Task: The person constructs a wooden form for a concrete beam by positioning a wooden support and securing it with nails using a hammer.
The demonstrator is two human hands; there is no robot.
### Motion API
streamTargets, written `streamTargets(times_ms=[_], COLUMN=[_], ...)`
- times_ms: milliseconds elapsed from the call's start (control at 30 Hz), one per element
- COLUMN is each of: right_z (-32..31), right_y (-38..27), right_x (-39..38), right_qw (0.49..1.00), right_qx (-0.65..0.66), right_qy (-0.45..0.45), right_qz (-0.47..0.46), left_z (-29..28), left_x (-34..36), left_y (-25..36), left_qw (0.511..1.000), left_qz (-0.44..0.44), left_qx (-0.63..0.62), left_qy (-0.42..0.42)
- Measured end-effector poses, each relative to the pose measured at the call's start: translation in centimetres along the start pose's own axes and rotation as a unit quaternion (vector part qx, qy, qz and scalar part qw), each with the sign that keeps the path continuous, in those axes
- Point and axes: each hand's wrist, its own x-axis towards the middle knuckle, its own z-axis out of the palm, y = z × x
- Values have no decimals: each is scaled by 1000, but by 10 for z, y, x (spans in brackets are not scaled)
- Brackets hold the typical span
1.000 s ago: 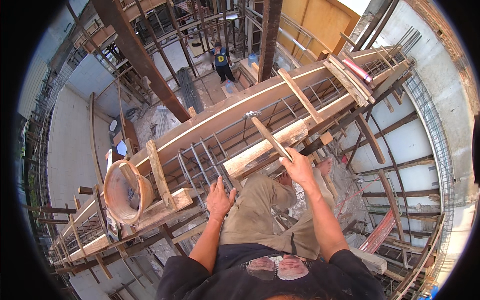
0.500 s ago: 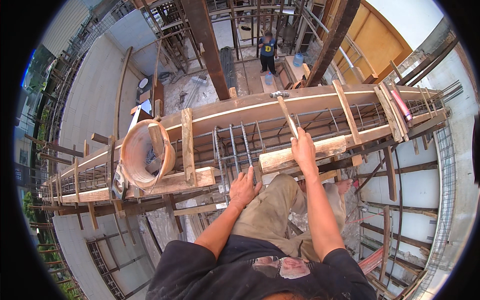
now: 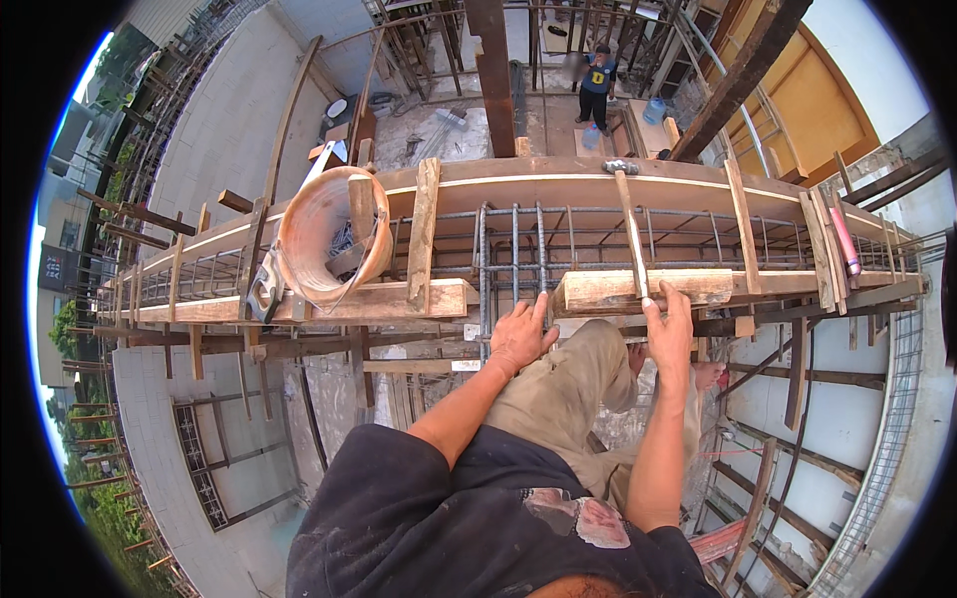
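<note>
A hammer (image 3: 630,224) with a pale wooden handle lies across the beam formwork, its head on the far board and its handle end on a thick wood block (image 3: 698,288). My right hand (image 3: 671,324) rests at that block beside the handle end, thumb and fingers apart, not wrapped round the handle. My left hand (image 3: 523,334) lies open with fingers stretched out, by my bent knee and the near ends of several upright-looking steel bars (image 3: 515,249). Under the hammer, a rebar cage (image 3: 688,231) runs along inside the formwork.
An orange-brown bucket (image 3: 299,229) holding wood scraps and metal bits stands on the formwork at left, a handsaw (image 3: 265,291) beside it. Wooden cross-strips (image 3: 424,229) span the boards. A pink tube (image 3: 845,244) lies right. Below, a person (image 3: 596,85) stands near water bottles.
My right hand has let go of the hammer, which now lies on the formwork, and has shifted to the block beside its handle. The view has swung, shifting the scene rightward.
</note>
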Motion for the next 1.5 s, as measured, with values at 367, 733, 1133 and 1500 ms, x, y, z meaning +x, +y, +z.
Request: streamTargets(times_ms=[367, 733, 1133, 1500], right_z=[-110, -242, -222, -66], right_y=[40, 7, -3, 18], right_x=[-187, -325, -357, -458], right_qw=[989, 861, 896, 878], right_qx=[87, -361, -188, -43], right_qy=[1, 73, 145, 40], right_qz=[124, 350, 374, 475], left_z=[9, -5, 30, 57], left_x=[3, -60, -49, -58], left_y=[10, -34, -66, -27], left_qw=[1000, 987, 898, 936], left_qz=[-13, 37, -360, -271], left_qx=[-19, -46, -243, -225], left_qy=[21, 151, 74, -23])
